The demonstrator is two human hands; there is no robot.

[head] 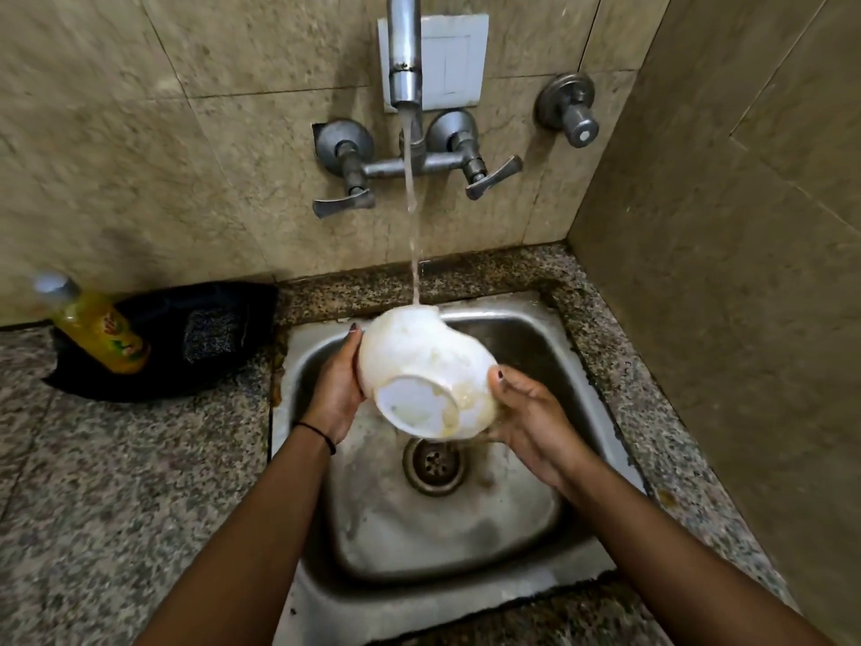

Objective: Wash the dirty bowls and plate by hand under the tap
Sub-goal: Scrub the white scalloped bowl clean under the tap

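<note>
**Entry: bowl held under running tap, both hands**

A white bowl point(426, 370) is held over the steel sink point(589, 412), above and just behind the drain point(433, 463). It is tipped so that its foot ring faces the camera and its mouth faces the wall. Yellowish residue is seen on the base and lower wall.

The bowl is gripped at its left side by the left hand point(333, 389), thumb laid along the upper edge; the fingers are hidden behind the bowl. It is cradled from the right and below by the right hand point(526, 421), with the thumb pressed on the outer wall and the fingers tucked beneath. A dark band point(321, 433) is worn on the left wrist.

Water point(412, 202) is delivered from the tap spout point(405, 53) and meets the bowl at its far upper edge.

Writing: a red logo is carried on the yellow bottle point(100, 333), but it is blurred and cannot be read. No other lettering is made out.

Edges and room: the sink is set into a speckled counter point(93, 482). The right rim is bordered by only a narrow strip of counter before the side wall point(722, 272). A broad stretch lies to the left. The bottle stands at the back left on a black cloth point(153, 380), with a dark scrubber point(214, 333) beside it. Two lever handles point(345, 202) project from the wall above the sink.
</note>
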